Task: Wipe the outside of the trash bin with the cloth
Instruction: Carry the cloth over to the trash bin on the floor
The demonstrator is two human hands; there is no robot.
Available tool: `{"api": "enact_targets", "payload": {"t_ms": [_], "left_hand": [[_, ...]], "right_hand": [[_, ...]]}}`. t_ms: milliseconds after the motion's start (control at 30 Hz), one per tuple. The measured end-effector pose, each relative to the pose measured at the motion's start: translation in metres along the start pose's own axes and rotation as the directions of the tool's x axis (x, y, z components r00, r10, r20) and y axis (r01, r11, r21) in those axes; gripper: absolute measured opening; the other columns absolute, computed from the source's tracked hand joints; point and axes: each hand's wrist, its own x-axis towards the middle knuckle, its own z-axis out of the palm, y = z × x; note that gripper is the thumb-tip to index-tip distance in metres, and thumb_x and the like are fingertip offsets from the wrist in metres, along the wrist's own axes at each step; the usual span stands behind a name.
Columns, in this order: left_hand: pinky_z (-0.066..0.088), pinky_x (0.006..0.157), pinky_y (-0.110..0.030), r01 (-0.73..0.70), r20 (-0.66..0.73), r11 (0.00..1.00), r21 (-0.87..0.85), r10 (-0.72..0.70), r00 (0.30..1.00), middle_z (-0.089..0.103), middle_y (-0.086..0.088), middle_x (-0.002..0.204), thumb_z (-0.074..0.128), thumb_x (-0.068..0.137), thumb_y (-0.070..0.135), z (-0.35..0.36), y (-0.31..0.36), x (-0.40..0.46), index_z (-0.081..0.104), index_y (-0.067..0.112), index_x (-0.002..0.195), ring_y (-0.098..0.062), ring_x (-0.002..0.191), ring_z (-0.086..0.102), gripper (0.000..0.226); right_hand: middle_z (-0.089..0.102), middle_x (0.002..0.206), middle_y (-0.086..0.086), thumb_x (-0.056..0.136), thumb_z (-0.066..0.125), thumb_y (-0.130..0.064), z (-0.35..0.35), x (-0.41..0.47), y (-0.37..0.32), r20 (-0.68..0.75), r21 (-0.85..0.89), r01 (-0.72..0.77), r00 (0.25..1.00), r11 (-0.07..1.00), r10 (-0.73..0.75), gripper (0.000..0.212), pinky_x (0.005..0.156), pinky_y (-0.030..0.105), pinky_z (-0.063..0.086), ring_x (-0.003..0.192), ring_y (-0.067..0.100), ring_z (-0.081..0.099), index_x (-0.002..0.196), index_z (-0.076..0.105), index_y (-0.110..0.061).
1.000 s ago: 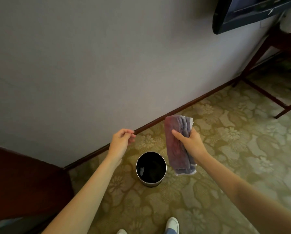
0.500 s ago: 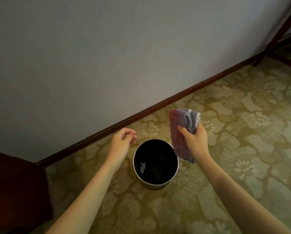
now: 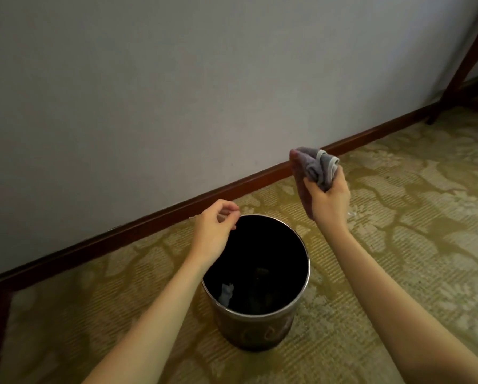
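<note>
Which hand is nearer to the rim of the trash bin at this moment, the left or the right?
Left. The left hand hovers at the far-left rim of the trash bin, fingers curled and empty. The right hand is up and right of the bin, gripping the cloth.

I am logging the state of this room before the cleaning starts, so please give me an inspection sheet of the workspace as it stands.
Surface: patterned carpet, no spills seen.
Job's things: trash bin stands upright on the carpet near the wall, open top, dark inside; cloth bunched up, held above and to the right of the bin, not touching it.
Clutter: a small pale scrap inside the bin; nothing else seen.
Grips: right hand closed on the cloth; left hand empty, fingers loosely curled by the bin's far-left rim; contact unclear.
Cables: nothing seen.
Surroundings: plain wall, dark wooden baseboard, wooden furniture leg at upper right.
</note>
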Motion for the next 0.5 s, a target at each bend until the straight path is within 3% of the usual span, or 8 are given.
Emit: {"api": "enact_targets", "payload": {"t_ms": [100,267,367,500], "left_hand": [[0.044,0.062,-0.011,-0.093,-0.065,0.994,0.053,0.097,0.993,0.065,0.008,0.076,0.065,0.085,0.023,0.003,0.007,-0.003,0.065,0.026,0.081,0.0,0.07,0.059,0.005],[0.036,0.046,-0.009,0.005,-0.165,0.999,0.05,0.003,0.986,0.057,0.005,0.06,0.057,0.091,0.029,0.005,-0.005,-0.015,0.059,0.019,0.068,0.005,0.05,0.05,0.025],[0.032,0.042,-0.013,0.005,-0.141,0.989,0.15,0.017,0.99,0.048,0.005,0.05,0.051,0.093,0.029,-0.001,-0.008,-0.02,0.051,0.018,0.059,0.001,0.042,0.044,0.036],[0.024,0.041,-0.026,-0.051,-0.247,0.968,0.245,0.113,0.962,0.035,0.007,0.038,0.048,0.094,0.032,-0.016,-0.005,-0.026,0.031,0.022,0.047,-0.004,0.039,0.04,0.051]], "right_hand": [[0.063,0.1,0.005,0.082,0.066,-0.021,-0.007,-0.009,-0.007,-0.003,-0.028,-0.01,1.0,1.0,0.01,0.029,0.089,0.055,0.043,0.097,0.029,0.056,0.108,0.053,-0.018],[0.064,0.097,0.001,0.083,0.065,-0.024,-0.013,-0.023,-0.013,0.019,-0.021,-0.04,0.999,0.999,0.04,0.028,0.094,0.055,0.04,0.098,0.028,0.058,0.107,0.053,-0.017],[0.064,0.096,-0.005,0.083,0.067,-0.021,-0.014,-0.028,-0.027,0.028,0.091,-0.055,0.998,0.994,0.053,0.028,0.091,0.046,0.046,0.095,0.019,0.06,0.109,0.056,-0.017],[0.066,0.101,-0.002,0.082,0.069,-0.017,-0.02,-0.03,-0.048,0.01,0.229,-0.05,0.999,0.972,0.048,0.031,0.081,0.031,0.05,0.096,0.015,0.062,0.112,0.059,-0.017]]}}
